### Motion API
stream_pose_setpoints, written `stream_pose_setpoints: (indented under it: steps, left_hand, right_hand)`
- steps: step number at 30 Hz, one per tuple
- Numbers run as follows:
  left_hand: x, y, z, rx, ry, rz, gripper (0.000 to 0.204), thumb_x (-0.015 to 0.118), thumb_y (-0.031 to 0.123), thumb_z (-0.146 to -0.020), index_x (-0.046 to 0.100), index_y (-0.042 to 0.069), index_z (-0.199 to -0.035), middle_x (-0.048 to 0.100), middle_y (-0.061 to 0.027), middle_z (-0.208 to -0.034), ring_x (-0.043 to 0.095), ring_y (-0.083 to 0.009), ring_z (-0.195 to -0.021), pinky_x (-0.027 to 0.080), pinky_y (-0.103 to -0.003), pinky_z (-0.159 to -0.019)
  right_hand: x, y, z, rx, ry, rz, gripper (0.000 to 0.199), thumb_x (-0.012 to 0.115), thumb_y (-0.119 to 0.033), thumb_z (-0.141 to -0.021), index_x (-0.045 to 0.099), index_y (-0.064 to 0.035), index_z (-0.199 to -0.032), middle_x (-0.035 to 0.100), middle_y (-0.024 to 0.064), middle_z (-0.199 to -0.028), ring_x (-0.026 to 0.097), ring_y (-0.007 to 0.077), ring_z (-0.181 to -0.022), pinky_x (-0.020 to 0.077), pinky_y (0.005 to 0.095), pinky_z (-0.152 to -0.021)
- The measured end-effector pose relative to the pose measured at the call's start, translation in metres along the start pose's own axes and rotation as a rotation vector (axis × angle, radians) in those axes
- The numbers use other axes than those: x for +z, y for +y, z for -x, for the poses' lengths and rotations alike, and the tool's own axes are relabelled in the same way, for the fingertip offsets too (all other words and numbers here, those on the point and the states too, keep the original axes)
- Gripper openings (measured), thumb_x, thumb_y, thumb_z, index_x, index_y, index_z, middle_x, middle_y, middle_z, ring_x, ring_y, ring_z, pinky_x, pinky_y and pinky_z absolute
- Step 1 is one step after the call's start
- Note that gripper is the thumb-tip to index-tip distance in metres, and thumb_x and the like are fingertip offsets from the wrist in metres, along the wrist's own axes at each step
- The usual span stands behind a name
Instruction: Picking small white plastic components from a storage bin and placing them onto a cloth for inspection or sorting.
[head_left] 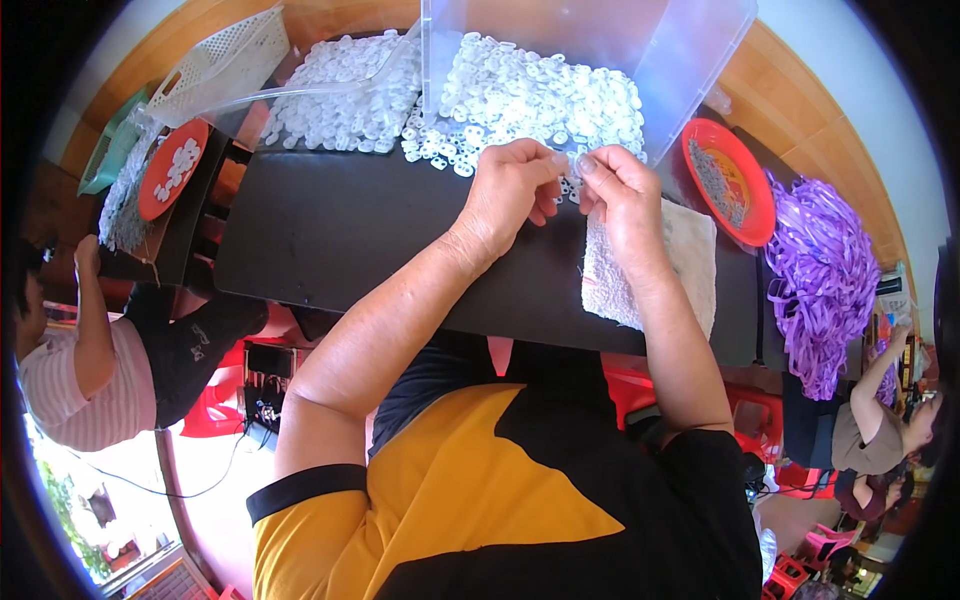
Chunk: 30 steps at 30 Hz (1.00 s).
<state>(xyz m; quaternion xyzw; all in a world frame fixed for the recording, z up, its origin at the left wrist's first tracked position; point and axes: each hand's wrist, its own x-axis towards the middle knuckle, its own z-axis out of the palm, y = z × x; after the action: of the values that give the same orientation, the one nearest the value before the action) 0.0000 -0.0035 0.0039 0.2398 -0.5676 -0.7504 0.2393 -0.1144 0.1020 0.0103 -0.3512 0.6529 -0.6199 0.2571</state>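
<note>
My left hand (pixel 512 190) and my right hand (pixel 625 200) meet above the dark table, both with fingertips pinched. Between them is a small pale plastic piece (pixel 573 166), mostly hidden by the fingers. Just beyond lies a scatter of small white plastic pieces with holes (pixel 440 150). Behind it, a large heap of similar pieces (pixel 540 95) sits in a clear plastic bin (pixel 690 75) tipped toward me. Under my right wrist a folded white towel (pixel 690 240) lies on the table.
Another heap of white pieces (pixel 340 95) lies at the back left, near a white basket (pixel 225 65). A red tray (pixel 172 195) is at left; a red bowl (pixel 755 215) and purple ribbons (pixel 820 280) are at right. People sit on both sides.
</note>
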Motion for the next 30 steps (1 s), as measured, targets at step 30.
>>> stream_pose_setpoints:
  steps: [30]
  left_hand:
    - [-0.015,0.007,-0.004,0.073,0.241,0.292,0.018,0.063,0.013,-0.085,0.063,-0.004,-0.080,0.058,-0.0078,-0.065,0.055,-0.0161,-0.052,0.042,-0.029,-0.047]
  right_hand:
    - [0.027,0.013,0.009,-0.718,-0.379,1.363,0.012,0.054,-0.006,-0.078,0.059,-0.0024,-0.089,0.061,0.0144,-0.079,0.064,0.0310,-0.070,0.0492,0.0424,-0.059]
